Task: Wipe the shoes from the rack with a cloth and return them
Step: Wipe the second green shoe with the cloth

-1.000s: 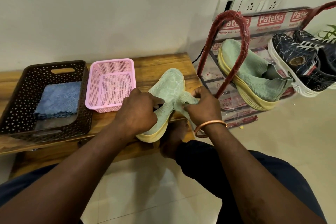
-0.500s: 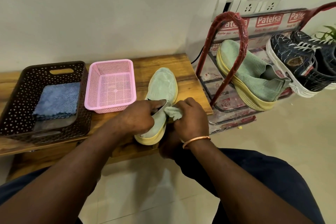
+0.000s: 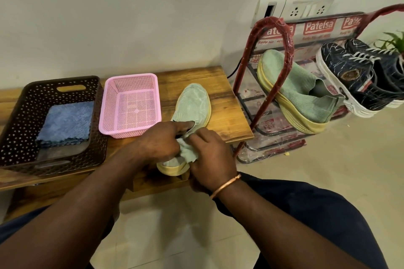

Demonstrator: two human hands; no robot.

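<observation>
A pale green knit shoe (image 3: 193, 102) with a yellow sole lies toe-away on the low wooden bench (image 3: 227, 116). My left hand (image 3: 159, 144) grips its heel part, the index finger pointing into the shoe's opening. My right hand (image 3: 209, 155) presses a small pale green cloth (image 3: 189, 152) against the shoe's heel side. The matching green shoe (image 3: 306, 96) rests tilted on the red-framed shoe rack (image 3: 273, 26) to the right, beside a pair of dark navy sneakers (image 3: 354, 72).
A pink mesh basket (image 3: 131, 102) stands empty on the bench left of the shoe. Further left a brown basket (image 3: 19, 124) holds a folded blue cloth (image 3: 65, 123). Wall sockets (image 3: 306, 10) sit above the rack. My knees frame tiled floor below.
Both hands slid back from the shoe's middle toward its heel, the right hand drawing the cloth along; the toe is now uncovered and the shoe lies flat on the bench.
</observation>
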